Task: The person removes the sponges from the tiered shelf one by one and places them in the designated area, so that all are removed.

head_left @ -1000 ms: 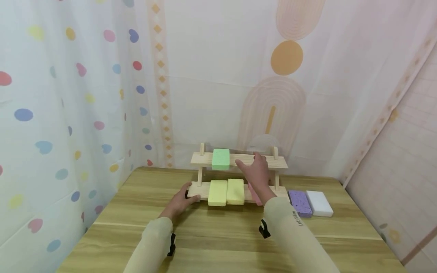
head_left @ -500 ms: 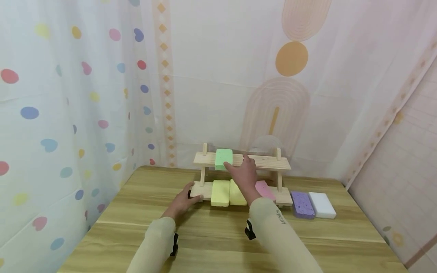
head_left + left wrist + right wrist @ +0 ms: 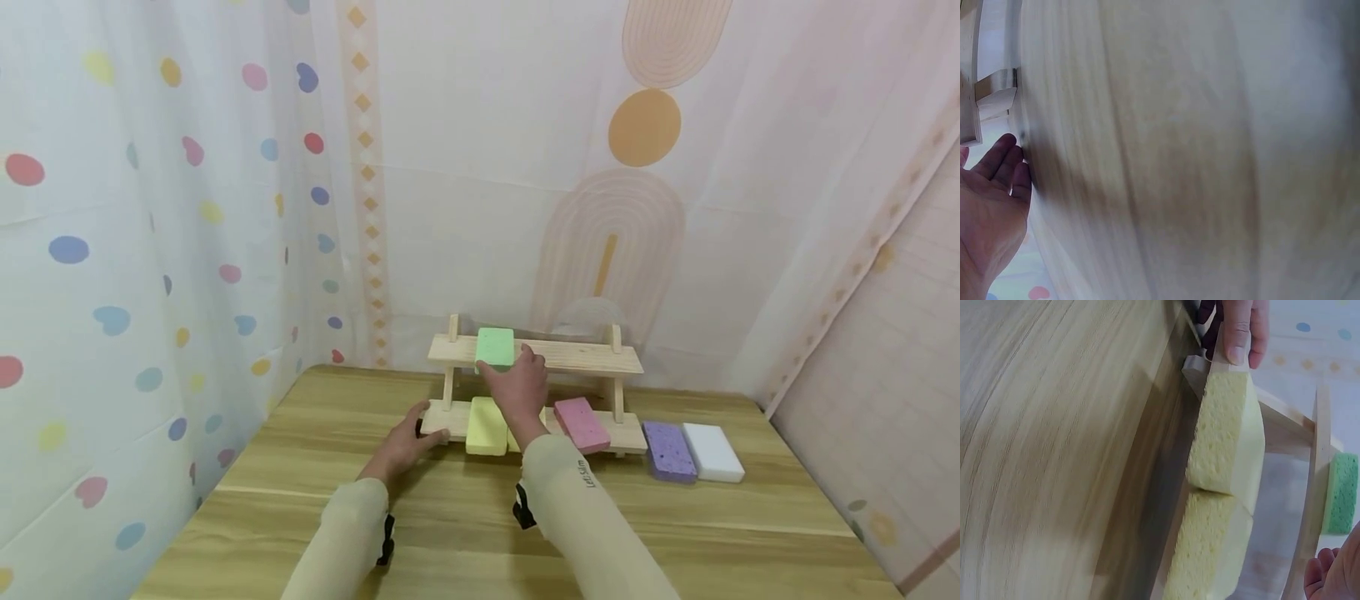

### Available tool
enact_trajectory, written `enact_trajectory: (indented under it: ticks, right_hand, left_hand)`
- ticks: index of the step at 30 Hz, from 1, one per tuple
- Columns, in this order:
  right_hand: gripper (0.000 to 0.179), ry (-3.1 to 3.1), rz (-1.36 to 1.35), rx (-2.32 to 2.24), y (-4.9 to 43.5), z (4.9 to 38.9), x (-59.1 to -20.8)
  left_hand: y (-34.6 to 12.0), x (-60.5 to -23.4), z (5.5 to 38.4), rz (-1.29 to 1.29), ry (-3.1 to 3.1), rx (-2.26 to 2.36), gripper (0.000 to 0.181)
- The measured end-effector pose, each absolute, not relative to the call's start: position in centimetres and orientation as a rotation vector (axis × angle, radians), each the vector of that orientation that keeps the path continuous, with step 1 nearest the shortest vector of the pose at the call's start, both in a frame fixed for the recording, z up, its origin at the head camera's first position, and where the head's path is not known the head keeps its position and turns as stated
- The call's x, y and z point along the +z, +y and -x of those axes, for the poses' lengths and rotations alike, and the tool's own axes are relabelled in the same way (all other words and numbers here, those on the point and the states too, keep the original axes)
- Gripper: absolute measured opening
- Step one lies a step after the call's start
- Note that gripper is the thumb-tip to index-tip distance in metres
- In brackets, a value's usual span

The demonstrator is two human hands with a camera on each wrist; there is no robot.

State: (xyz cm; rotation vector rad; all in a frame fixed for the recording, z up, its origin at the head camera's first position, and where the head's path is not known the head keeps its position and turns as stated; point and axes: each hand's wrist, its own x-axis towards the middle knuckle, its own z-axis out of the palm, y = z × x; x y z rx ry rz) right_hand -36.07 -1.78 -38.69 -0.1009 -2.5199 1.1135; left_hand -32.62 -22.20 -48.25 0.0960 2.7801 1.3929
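A two-tier wooden rack [image 3: 581,357] stands at the back of the table. My left hand [image 3: 405,442] grips the left end of its lower shelf, thumb over the board in the right wrist view. On the upper shelf, left of centre, lies a green sponge [image 3: 495,342]. My right hand [image 3: 516,388] reaches up to it, thumb by its front edge and bent fingers just off its right side. Two yellow sponges [image 3: 1225,425] lie side by side on the lower shelf; my right hand partly hides one in the head view. Right of them, a pink sponge [image 3: 582,425] lies askew.
On the wooden table [image 3: 450,533], right of the rack, a purple sponge [image 3: 669,452] and a white sponge [image 3: 712,452] lie side by side. Patterned curtains [image 3: 487,167] hang close behind the rack and along both sides.
My right hand has moved left along the upper shelf to the green sponge, uncovering the pink sponge and covering part of one yellow sponge. The left hand stays on the rack.
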Motion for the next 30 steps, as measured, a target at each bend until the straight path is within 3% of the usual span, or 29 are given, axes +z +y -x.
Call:
enact_trajectory:
  ticks: [30]
  right_hand:
    - [0.079,-2.489,0.079,1.247,-1.96,36.33,-39.0]
  left_hand:
    - [-22.08,-48.44,32.72,-0.059,2.783,1.43,0.086]
